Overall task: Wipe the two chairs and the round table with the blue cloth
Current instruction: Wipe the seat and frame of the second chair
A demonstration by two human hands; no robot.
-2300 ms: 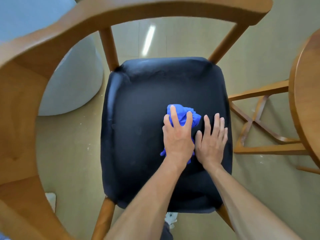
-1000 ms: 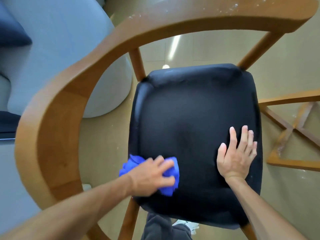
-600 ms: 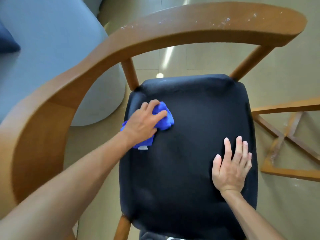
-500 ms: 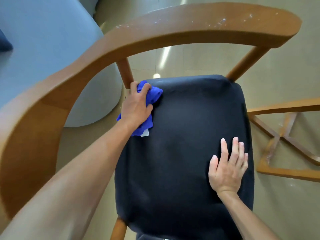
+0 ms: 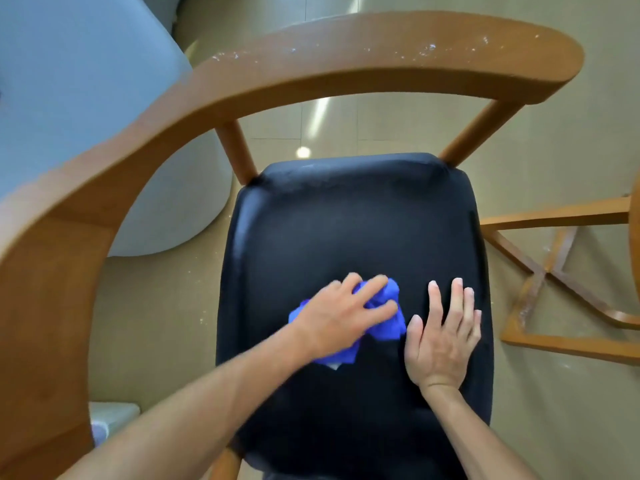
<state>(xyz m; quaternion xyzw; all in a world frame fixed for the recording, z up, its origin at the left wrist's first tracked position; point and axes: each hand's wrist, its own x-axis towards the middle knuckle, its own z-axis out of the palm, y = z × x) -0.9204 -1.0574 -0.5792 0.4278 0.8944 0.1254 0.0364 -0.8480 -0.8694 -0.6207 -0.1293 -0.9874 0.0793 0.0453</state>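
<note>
Blue cloth [image 5: 384, 327] is being pressed onto the black seat [image 5: 353, 230] by the left hand [image 5: 341, 315], fingers spread loosely over it; the right hand [image 5: 443, 336] is being laid flat just beside. Beyond, the wooden backrest [image 5: 311, 71] is curving.

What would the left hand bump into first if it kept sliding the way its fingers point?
Probably the right hand: the left hand, pressing the blue cloth, points rightward across the seat toward it.

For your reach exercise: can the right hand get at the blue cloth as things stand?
Probably yes. The right hand lies flat on the seat right beside the cloth, but the left hand covers most of it.
</note>
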